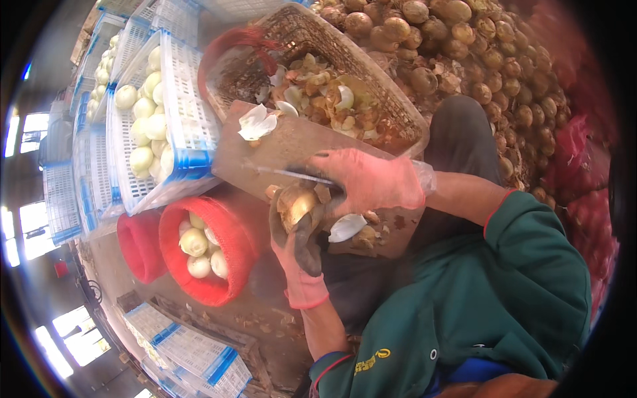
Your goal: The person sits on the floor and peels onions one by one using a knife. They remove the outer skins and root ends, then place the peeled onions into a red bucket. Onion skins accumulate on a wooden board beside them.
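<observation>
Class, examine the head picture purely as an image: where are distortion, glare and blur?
Head view: the stacked crates lean and curve toward the dark round rim; head view: the windows beyond them burn out to white, with a rainbow streak at lower left; head view: the knife blade by the right hand looks soft, whether from motion or focus I cannot tell.

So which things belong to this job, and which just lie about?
Seemingly used: round brown onion, thin metal knife, flat brown board, brown plastic basket, round red container.

Likely lying about: lower-left white-and-blue plastic crates, crumpled pink sack.
</observation>
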A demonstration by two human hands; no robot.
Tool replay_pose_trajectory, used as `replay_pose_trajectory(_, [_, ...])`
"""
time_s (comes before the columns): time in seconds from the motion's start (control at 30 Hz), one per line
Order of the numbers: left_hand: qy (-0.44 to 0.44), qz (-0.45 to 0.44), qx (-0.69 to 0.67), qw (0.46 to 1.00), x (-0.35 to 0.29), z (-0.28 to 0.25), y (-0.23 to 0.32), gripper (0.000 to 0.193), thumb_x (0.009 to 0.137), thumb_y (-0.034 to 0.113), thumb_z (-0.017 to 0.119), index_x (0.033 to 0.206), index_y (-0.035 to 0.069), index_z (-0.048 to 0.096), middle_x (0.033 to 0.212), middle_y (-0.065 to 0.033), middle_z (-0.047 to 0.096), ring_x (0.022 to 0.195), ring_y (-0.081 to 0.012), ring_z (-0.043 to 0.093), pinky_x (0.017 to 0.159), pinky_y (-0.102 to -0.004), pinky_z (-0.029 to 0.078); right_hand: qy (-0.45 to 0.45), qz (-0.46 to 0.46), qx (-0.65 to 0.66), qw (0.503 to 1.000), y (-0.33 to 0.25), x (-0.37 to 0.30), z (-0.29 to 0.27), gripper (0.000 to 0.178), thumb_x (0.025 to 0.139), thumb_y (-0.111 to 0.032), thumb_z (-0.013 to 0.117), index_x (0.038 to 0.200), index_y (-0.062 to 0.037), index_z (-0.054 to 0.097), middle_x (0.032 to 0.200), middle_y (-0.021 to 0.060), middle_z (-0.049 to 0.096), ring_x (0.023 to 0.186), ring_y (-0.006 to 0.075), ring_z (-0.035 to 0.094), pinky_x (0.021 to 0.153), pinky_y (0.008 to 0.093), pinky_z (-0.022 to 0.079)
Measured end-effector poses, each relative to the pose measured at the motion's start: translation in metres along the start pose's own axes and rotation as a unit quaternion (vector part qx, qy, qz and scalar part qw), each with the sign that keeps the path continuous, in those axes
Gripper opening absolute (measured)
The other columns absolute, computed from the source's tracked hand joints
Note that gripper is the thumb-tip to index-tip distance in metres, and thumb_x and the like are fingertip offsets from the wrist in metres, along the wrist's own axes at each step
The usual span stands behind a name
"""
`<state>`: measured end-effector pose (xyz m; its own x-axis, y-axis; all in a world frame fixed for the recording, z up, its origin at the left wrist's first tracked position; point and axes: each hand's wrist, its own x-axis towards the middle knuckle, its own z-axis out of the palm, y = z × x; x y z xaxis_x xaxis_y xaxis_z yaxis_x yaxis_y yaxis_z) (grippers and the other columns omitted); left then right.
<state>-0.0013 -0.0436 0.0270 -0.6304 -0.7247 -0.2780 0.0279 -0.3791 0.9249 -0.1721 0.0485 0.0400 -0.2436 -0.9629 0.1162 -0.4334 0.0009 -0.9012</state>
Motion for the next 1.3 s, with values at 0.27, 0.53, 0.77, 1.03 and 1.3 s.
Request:
replay_pose_trajectory(0.27, [-0.075, 0.014, 0.151, 0.986, 0.015, 0.014, -0.027, 0.040, 0.080, 0.001, 0.063, 0.119, 0.001, 0.056, 0.118, -0.0148, 0.055, 0.102, -0.0247, 0.060, 0.081, -0.0337, 0.054, 0.013, 0.002, -0.020, 1.000, 0.030, -0.009, -0.011, 0.059, 0.071, -0.022, 0.074, 0.119, 0.0035, 0.049, 0.104, 0.0201, 0.058, 0.097, 0.0371, 0.058, 0.085, 0.0409, 0.047])
replay_pose_trajectory(0.53, [-0.105, 0.050, 0.244, 0.963, 0.018, 0.009, -0.041, 0.038, 0.092, 0.017, 0.055, 0.123, -0.003, 0.052, 0.121, -0.0188, 0.055, 0.107, -0.0267, 0.059, 0.085, -0.0341, 0.050, 0.032, -0.016, -0.025, 0.999, 0.045, -0.012, -0.004, 0.046, 0.075, -0.021, 0.070, 0.109, 0.0036, 0.052, 0.103, 0.0203, 0.058, 0.099, 0.0362, 0.058, 0.086, 0.0404, 0.046])
replay_pose_trajectory(0.77, [-0.006, 0.048, 0.387, 0.921, 0.017, 0.023, -0.043, 0.059, 0.092, 0.027, 0.057, 0.139, -0.002, 0.037, 0.129, -0.0252, 0.048, 0.116, -0.0348, 0.051, 0.098, -0.0387, 0.041, -0.039, 0.143, 0.037, 0.988, 0.046, 0.003, -0.013, 0.045, 0.074, -0.016, 0.070, 0.115, -0.0018, 0.057, 0.101, 0.0159, 0.063, 0.092, 0.0300, 0.061, 0.080, 0.0377, 0.049])
replay_pose_trajectory(1.03, [-0.028, 0.146, 0.563, 0.813, 0.013, 0.024, -0.028, 0.087, 0.069, 0.015, 0.080, 0.143, 0.006, 0.034, 0.133, -0.0175, 0.048, 0.122, -0.0291, 0.050, 0.098, -0.0380, 0.043, -0.071, 0.166, 0.164, 0.970, 0.044, 0.011, -0.016, 0.046, 0.079, -0.016, 0.066, 0.122, -0.0053, 0.056, 0.093, 0.0122, 0.066, 0.083, 0.0214, 0.062, 0.074, 0.0348, 0.050])
replay_pose_trajectory(1.3, [0.028, 0.105, 0.459, 0.882, 0.019, 0.020, -0.029, 0.085, 0.068, 0.016, 0.081, 0.140, 0.006, 0.036, 0.131, -0.0147, 0.051, 0.117, -0.0251, 0.053, 0.098, -0.0347, 0.043, 0.028, 0.151, 0.041, 0.987, 0.038, -0.052, -0.018, 0.029, 0.083, -0.013, 0.053, 0.108, 0.0013, 0.052, 0.082, 0.0201, 0.064, 0.078, 0.0330, 0.064, 0.067, 0.0420, 0.050])
